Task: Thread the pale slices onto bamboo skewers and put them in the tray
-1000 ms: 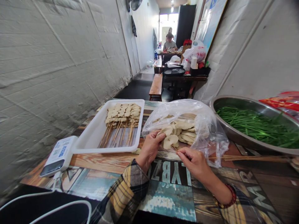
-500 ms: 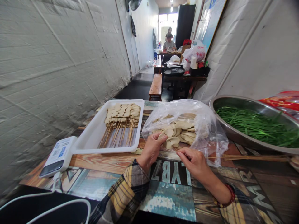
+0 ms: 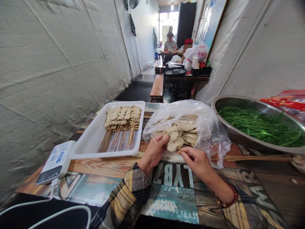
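My left hand [image 3: 154,152] is closed, its thumb and fingers pinching a pale, flat, rounded slice [image 3: 175,144] at the near side of an open clear plastic bag [image 3: 209,127]. More such slices [image 3: 187,127] lie piled in the bag. Just right of the held slice, my right hand [image 3: 197,161] pinches a thin wooden skewer, of which only a short tip shows between the fingertips. A white tray [image 3: 85,143] to the left holds stacked skewers of slices [image 3: 122,116], their bare sticks pointing toward me.
Loose skewers [image 3: 257,157] lie on the right, below a large metal bowl [image 3: 215,106] of green chives [image 3: 259,127]. A white device [image 3: 53,162] with a cable [image 3: 69,210] sits left of the tray. Beyond are a wooden bench [image 3: 157,86] and two people at a far table.
The whole view has shifted slightly. Both hands stay close to where they were, the right fingertips still close beside the held slice.
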Demonstrator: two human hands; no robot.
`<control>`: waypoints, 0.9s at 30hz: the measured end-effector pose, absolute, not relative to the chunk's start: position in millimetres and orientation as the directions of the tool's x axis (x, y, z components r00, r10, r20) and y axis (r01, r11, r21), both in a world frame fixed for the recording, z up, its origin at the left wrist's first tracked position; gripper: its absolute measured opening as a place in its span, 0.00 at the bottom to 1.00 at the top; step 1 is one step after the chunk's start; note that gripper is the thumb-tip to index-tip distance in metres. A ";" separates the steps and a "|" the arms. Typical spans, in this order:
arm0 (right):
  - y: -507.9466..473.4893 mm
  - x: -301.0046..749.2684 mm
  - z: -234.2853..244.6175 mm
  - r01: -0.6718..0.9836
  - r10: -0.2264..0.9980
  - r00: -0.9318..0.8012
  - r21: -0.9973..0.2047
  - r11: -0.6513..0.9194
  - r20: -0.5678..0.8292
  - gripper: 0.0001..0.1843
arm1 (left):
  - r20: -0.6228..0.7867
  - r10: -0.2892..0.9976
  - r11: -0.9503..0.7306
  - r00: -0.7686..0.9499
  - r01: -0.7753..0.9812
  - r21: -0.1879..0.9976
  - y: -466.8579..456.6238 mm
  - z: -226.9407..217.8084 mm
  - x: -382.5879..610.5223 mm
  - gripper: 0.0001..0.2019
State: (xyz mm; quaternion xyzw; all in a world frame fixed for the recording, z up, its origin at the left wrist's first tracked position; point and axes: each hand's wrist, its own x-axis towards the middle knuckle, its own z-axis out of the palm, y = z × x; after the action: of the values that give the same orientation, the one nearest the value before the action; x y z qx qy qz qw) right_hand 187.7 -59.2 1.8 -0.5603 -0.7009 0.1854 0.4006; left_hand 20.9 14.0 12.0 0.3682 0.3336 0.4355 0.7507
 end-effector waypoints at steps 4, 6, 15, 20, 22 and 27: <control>-60.5 188.6 0.3 0.673 0.929 -0.086 -0.667 0.320 0.359 0.12 | -0.191 0.895 0.355 0.403 -0.385 0.852 13.8 12.2 21.6 0.17; -61.6 188.9 -0.1 0.683 0.924 -0.104 -0.649 0.334 0.367 0.12 | -0.196 0.896 0.355 0.399 -0.375 0.856 12.9 13.4 22.5 0.17; -64.8 186.3 3.5 0.711 0.907 -0.114 -0.604 0.360 0.406 0.13 | -0.193 0.916 0.322 0.351 -0.356 0.877 9.0 15.1 26.4 0.15; -64.3 186.5 3.5 0.725 0.911 -0.109 -0.595 0.347 0.398 0.14 | -0.169 0.917 0.302 0.362 -0.349 0.887 8.0 15.3 27.1 0.13; -64.0 186.5 4.4 0.724 0.909 -0.107 -0.595 0.349 0.403 0.14 | -0.171 0.916 0.299 0.362 -0.335 0.893 7.8 13.0 27.6 0.13; -61.8 186.2 6.1 0.714 0.911 -0.099 -0.609 0.346 0.401 0.14 | -0.177 0.908 0.311 0.380 -0.329 0.892 6.3 8.7 29.9 0.14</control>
State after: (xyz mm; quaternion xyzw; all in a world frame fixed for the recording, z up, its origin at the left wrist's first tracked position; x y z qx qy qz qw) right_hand 186.2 -61.8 6.1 -0.5566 -0.7296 0.1311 0.3751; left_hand 29.9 6.3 8.7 0.4037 0.3586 0.4261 0.7259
